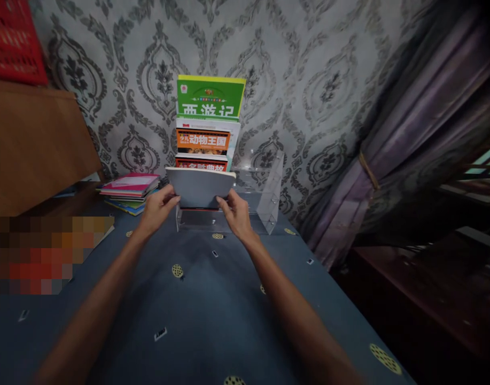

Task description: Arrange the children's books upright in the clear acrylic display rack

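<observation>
A grey-covered book (200,187) is held upright at the front of a clear acrylic tiered rack (264,200). My left hand (158,208) grips its left edge and my right hand (236,214) grips its lower right edge. Behind it in the rack stand three books in rising steps: a red-titled one (202,164), an orange-banded one (204,140) and a green one (210,97) at the top. The rack's right half holds nothing visible.
The rack stands on a blue patterned cloth (212,299) against a patterned wall. A stack of colourful books (128,190) lies to the left, beside a brown board (32,144). A purple curtain (409,144) hangs at right, past the table's right edge.
</observation>
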The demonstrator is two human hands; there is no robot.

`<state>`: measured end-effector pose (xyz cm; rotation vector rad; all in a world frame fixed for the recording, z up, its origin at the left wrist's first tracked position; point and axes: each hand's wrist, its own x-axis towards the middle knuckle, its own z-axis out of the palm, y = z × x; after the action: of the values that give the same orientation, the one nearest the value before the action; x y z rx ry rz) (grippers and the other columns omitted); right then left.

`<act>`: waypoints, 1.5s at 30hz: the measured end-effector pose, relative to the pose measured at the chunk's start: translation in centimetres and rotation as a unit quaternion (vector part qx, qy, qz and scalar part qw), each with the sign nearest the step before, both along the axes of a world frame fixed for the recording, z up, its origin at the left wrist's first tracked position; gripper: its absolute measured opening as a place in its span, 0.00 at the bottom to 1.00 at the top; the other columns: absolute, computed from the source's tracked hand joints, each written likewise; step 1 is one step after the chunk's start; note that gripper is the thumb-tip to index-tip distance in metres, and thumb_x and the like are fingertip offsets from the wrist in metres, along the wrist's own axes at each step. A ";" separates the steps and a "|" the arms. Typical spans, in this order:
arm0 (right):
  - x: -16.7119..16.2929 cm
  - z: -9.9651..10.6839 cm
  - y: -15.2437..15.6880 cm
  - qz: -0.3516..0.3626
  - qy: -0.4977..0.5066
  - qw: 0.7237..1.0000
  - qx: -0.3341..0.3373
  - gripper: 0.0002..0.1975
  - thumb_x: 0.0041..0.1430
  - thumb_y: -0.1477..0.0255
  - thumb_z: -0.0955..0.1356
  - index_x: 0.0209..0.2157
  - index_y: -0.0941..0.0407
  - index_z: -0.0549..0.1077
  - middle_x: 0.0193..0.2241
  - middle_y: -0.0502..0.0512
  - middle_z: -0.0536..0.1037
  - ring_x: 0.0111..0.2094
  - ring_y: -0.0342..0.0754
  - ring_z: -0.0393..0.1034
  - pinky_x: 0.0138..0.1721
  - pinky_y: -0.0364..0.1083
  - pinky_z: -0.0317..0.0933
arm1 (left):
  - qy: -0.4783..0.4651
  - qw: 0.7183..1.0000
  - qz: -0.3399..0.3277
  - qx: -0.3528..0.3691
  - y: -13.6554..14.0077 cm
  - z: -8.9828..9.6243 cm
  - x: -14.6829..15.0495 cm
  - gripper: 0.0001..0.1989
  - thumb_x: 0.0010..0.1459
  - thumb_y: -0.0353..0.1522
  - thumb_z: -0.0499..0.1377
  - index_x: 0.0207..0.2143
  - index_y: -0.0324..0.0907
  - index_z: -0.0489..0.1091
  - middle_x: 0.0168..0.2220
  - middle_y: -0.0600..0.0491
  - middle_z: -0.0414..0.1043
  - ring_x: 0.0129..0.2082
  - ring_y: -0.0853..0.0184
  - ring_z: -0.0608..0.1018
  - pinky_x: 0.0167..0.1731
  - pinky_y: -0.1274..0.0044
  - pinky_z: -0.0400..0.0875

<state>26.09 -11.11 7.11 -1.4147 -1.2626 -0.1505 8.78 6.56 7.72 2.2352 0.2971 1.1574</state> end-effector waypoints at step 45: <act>2.0 -4.9 2.4 -0.159 -0.034 0.978 -0.130 0.09 0.64 0.71 0.60 0.39 0.55 0.69 0.35 0.57 0.77 0.37 0.52 0.72 0.40 0.48 0.63 | 0.070 0.995 0.074 0.025 0.6 -4.0 2.0 0.08 0.59 0.34 0.55 0.36 0.44 0.73 0.34 0.52 0.78 0.34 0.62 0.78 0.37 0.72 0.69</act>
<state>28.11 -8.67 2.23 -1.8500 -1.1327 -0.2600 10.77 7.14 3.67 2.3763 0.5027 1.0945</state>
